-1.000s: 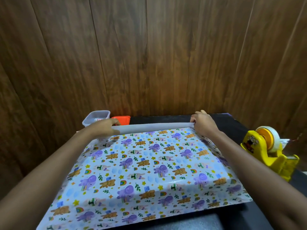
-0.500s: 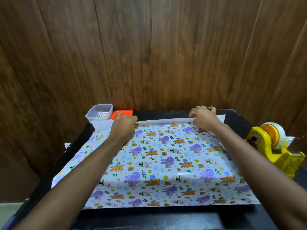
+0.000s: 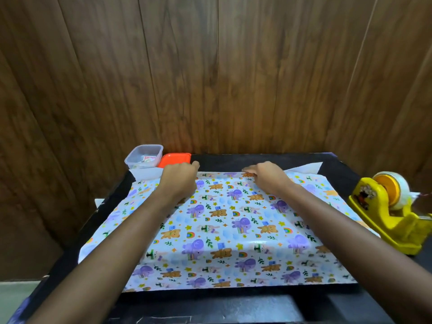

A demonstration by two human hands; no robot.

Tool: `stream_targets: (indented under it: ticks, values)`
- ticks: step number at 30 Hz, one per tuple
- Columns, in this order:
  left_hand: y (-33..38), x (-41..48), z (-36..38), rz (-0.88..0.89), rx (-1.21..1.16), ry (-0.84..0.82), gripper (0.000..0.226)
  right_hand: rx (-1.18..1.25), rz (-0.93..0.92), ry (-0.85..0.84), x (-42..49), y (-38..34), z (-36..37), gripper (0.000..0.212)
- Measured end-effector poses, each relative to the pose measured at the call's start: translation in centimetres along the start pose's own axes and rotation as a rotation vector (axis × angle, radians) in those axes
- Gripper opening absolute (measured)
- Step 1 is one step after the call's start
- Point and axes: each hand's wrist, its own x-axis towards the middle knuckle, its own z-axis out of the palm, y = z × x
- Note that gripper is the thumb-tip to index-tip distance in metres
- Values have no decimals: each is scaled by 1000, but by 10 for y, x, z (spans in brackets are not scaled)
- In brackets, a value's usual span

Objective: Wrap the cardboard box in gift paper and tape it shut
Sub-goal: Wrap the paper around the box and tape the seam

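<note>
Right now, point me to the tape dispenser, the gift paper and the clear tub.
tape dispenser [image 3: 378, 223]: head view, on the yellow side of its body.
gift paper [image 3: 233, 230]: head view, on the printed top near its middle.
clear tub [image 3: 140, 160]: head view, on its front wall.

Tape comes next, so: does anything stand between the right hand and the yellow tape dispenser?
Nothing visible does. The right hand rests at the far edge of the gift paper; only that draped paper lies between it and the yellow tape dispenser.
</note>
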Motion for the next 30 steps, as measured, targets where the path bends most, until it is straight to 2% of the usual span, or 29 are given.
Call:
stream_targets:
  ticks: [3, 8, 11, 15, 17, 23, 24, 26, 28, 30]
  values:
    - [6, -3, -8, 63, -8, -175, 38, 72, -34, 8, -1, 6, 4, 52]
    - [10, -13, -12, 12, -57, -355, 58, 126, -81, -10, -8, 11, 6, 51]
    - [16, -18, -2, -12, -58, -339, 51, 87, -85, -23, -12, 8, 2, 51]
    - [28, -23, 5, -51, -60, -267, 63, 22, -102, -98, -18, -7, 0, 48]
    - [30, -22, 4, -40, -97, -231, 61, 53, -100, -165, -21, -11, 3, 48]
    - [29, -21, 2, -57, -175, -314, 64, 75, 93, -268, -31, 8, -6, 57]
    - [30, -21, 2, -58, -167, -317, 64, 100, 109, -245, -32, 13, -13, 51]
    - [28, -21, 3, -58, -156, -310, 64, 228, 177, -2, -30, 32, -26, 39]
    - [28, -21, 4, -55, -153, -301, 64, 433, 425, 284, -28, 63, -40, 37]
    - [27, -22, 5, -56, -148, -302, 64, 550, 699, 370, -28, 93, -47, 41]
